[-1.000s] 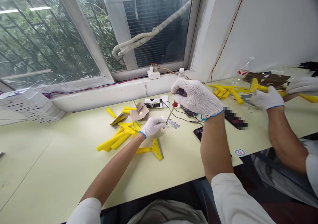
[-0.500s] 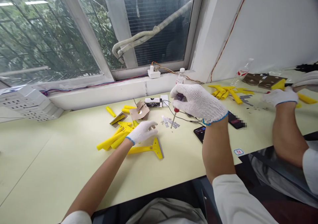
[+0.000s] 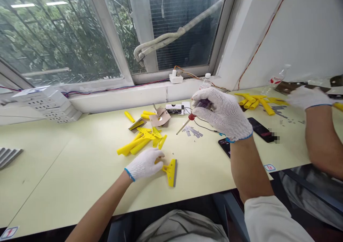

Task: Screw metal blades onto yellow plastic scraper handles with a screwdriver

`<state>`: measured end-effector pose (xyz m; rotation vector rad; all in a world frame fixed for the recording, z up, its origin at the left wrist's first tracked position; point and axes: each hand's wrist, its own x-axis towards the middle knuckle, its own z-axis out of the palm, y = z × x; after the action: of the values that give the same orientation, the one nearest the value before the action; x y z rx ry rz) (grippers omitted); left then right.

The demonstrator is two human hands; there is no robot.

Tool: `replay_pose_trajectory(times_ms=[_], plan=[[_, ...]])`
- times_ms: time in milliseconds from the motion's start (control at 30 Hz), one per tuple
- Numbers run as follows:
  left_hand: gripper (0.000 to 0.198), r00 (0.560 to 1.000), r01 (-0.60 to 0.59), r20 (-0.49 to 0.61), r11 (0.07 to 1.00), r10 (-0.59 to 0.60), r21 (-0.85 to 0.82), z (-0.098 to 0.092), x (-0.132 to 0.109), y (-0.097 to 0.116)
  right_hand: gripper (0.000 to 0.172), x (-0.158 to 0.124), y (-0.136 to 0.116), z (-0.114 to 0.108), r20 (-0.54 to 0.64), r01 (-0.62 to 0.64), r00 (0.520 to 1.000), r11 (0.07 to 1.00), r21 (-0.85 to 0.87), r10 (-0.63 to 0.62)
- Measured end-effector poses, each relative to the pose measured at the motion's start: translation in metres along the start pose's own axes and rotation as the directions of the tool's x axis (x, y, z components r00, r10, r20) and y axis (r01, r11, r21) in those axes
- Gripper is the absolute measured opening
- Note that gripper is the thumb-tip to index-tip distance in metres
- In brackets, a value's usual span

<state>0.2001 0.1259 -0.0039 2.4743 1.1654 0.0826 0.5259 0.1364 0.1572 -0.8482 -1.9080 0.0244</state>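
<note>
My right hand [image 3: 222,113], in a white knit glove, is shut around a screwdriver [image 3: 187,122] with a red and purple handle. Its thin shaft slants down-left, its tip above the tabletop beside several small metal strips [image 3: 193,131]. My left hand [image 3: 144,164], gloved with a blue cuff, is closed on the handle end of a yellow plastic scraper [image 3: 170,172], whose grey blade edge faces right. Part of the handle is hidden by the glove. A pile of yellow scraper parts [image 3: 140,142] lies just beyond my left hand.
A co-worker's gloved hand [image 3: 308,97] works at the right among yellow parts [image 3: 257,102]. A cardboard piece [image 3: 160,117], a white box [image 3: 174,108], phones [image 3: 261,129], a bottle [image 3: 206,81] and a cable lie on the pale table [image 3: 66,170] below the window.
My left hand has moved toward the near table edge and closed on the scraper, which has turned. The screwdriver's tip has swung left. The co-worker's hand has shifted.
</note>
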Motion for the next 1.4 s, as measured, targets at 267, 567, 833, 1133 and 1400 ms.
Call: replay_pose_trajectory(times_ms=[267, 567, 833, 1133, 1400], plan=[[0.034, 1.0, 0.0, -0.003, 0.999, 0.0, 0.036, 0.014, 0.051, 0.008, 0.023, -0.067, 0.052, 0.036, -0.129, -0.048, 0.991, 0.995, -0.088, 0.036], [0.02, 0.983, -0.184, 0.025, 0.983, 0.184, 0.003, 0.017, 0.145, 0.013, 0.03, -0.153, 0.048, 0.018, -0.296, -0.165, 0.952, 0.946, -0.28, 0.078], [0.039, 0.969, -0.236, -0.115, 0.961, 0.22, -0.143, -0.009, 0.156, 0.024, 0.03, -0.244, 0.019, 0.004, -0.627, -0.397, 0.746, 0.905, -0.149, 0.224], [0.082, 0.941, -0.335, 0.109, 0.925, 0.32, 0.179, -0.008, -0.019, 0.001, 0.026, -0.214, 0.025, 0.012, -0.773, -0.402, 0.569, 0.915, 0.036, 0.28], [0.04, 0.994, -0.028, -0.09, 0.951, 0.058, 0.309, 0.017, 0.019, -0.009, 0.034, -0.134, 0.022, 0.037, -0.527, -0.296, 0.803, 0.954, 0.053, 0.278]])
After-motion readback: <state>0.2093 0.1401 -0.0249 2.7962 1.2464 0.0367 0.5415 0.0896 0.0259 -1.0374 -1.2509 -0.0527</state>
